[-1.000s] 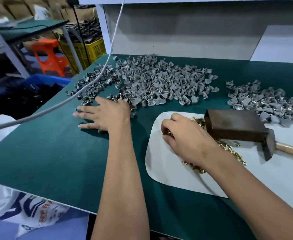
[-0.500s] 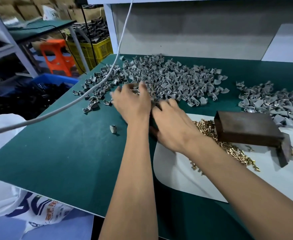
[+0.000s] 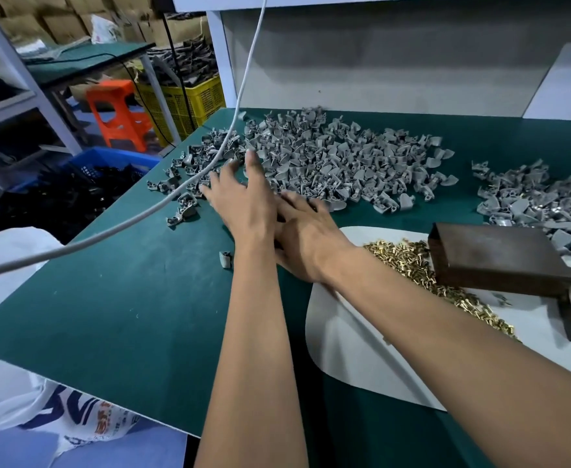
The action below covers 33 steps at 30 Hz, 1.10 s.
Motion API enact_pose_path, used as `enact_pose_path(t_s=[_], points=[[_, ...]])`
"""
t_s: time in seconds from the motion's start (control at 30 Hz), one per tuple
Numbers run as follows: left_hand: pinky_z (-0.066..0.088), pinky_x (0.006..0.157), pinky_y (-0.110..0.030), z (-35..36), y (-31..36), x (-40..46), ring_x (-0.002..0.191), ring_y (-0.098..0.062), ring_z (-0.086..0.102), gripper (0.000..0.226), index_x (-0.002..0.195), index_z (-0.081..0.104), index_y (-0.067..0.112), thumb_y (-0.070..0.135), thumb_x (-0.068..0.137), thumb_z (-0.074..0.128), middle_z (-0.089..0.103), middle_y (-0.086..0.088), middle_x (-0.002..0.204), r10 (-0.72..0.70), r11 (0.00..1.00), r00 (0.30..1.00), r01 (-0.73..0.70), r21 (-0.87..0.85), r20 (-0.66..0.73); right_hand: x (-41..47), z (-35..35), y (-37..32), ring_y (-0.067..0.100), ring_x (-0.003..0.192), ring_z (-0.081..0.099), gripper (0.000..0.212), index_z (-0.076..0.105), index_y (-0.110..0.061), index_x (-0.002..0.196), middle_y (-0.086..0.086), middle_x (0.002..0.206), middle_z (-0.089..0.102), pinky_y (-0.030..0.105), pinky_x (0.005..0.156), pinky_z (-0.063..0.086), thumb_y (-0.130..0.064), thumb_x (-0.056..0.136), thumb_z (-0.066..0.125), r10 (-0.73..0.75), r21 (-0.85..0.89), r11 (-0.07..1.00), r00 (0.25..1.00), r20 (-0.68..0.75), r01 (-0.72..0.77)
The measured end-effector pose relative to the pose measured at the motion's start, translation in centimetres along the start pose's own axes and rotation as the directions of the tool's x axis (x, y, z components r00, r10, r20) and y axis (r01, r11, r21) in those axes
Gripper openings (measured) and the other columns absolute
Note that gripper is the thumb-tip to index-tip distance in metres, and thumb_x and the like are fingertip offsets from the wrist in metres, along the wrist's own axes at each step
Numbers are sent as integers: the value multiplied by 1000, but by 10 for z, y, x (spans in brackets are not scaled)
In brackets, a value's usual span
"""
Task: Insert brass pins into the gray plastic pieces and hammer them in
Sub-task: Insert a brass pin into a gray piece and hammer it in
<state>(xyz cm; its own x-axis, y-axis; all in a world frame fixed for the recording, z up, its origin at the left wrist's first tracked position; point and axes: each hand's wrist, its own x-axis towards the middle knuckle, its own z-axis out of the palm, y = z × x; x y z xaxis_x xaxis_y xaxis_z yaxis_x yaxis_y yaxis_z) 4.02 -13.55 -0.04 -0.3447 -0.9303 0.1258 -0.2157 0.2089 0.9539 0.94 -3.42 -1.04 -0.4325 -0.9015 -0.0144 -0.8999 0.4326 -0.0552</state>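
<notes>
Both hands [image 3: 270, 217] now nearer gray pile [image 3: 338, 160]

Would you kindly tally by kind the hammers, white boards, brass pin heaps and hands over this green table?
Dark block-headed hammer: 1
White rounded board: 1
Heap of brass pins: 1
Bare hands: 2, left hand and right hand
Total: 5

green bench [image 3: 125, 319] | gray plastic pieces [image 3: 338, 163] | white mat [image 3: 344, 352]
</notes>
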Motion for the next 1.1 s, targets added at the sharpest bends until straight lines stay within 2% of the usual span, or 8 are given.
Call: enact_pose_path(t_s=[0.13, 0.27, 0.47, 0.7, 0.87, 0.93, 1.03, 1.1], points=[[17, 125, -52, -23, -5, 14, 148, -35, 30, 52, 130, 63, 13, 53, 103, 42, 51, -17, 147, -24, 981, 985, 57, 187, -172, 14, -1, -8, 26, 157, -5, 62, 26, -38, 157, -2, 171, 2, 61, 124, 4, -59, 100, 39, -103, 57, 993, 994, -19, 104], [2, 126, -56, -47, -24, 51, 156, -40, 2, 69, 155, 39, 16, 61, 104, 31, 18, -19, 168, -137, 864, 982, 183, 470, -130, 29, 8, -30, 25, 157, -10, 50, 29, -47, 155, -9, 171, 3, 62, 123, -6, -57, 106, 29, -222, 53, 974, 974, 37, 220], [-2, 125, -57, -57, -65, 127, 156, -40, -10, 89, 159, 26, 16, 78, 95, 24, -3, -21, 169, -39, 704, 999, 12, 710, 22, 47, 11, -8, 31, 155, -16, 48, 45, -42, 148, 0, 171, -1, 64, 119, -16, -33, 102, 55, 3, -81, 997, 998, -62, -8], [21, 122, -53, -29, -74, 189, 150, -39, 25, 89, 159, 27, 22, 80, 92, 29, 26, -18, 165, 51, 708, 945, -262, 656, 322, 57, 9, 24, 26, 158, -9, 74, 28, -31, 159, 1, 172, -4, 56, 126, 3, -7, 92, 50, 156, 83, 985, 983, -92, -149], [31, 117, -39, 21, -55, 162, 144, -26, 38, 72, 148, 51, 22, 71, 98, 35, 40, -9, 159, 168, 743, 829, -462, 485, 533, 70, 13, 35, 26, 158, -3, 52, 28, -28, 158, 1, 172, 0, 52, 127, 7, -26, 107, 36, 219, 87, 974, 970, -108, -211], [34, 101, -24, 41, -44, 144, 131, -17, 48, 64, 143, 57, 20, 65, 102, 37, 51, -7, 151, 229, 773, 770, -516, 369, 596, 75, 12, 43, 27, 158, -1, 48, 39, -26, 152, 2, 172, 3, 51, 127, 9, -24, 104, 39, 265, 60, 964, 957, -114, -260], [45, 82, -23, 55, -36, 132, 110, -14, 61, 55, 126, 70, 21, 60, 103, 39, 70, 0, 118, 260, 872, 783, -442, 212, 564, 79, 12, 53, 27, 158, 5, 48, 43, -25, 149, 3, 171, 10, 51, 127, 11, -23, 101, 42, 301, 31, 954, 947, -116, -299], [53, 84, -32, 50, -36, 142, 98, -22, 67, 54, 109, 75, 17, 58, 102, 40, 74, -2, 104, 361, 855, 845, -469, 222, 394, 80, 14, 56, 28, 157, 10, 53, 34, -27, 155, 4, 170, 13, 51, 126, 13, -26, 102, 39, 292, 29, 956, 947, -134, -291]])
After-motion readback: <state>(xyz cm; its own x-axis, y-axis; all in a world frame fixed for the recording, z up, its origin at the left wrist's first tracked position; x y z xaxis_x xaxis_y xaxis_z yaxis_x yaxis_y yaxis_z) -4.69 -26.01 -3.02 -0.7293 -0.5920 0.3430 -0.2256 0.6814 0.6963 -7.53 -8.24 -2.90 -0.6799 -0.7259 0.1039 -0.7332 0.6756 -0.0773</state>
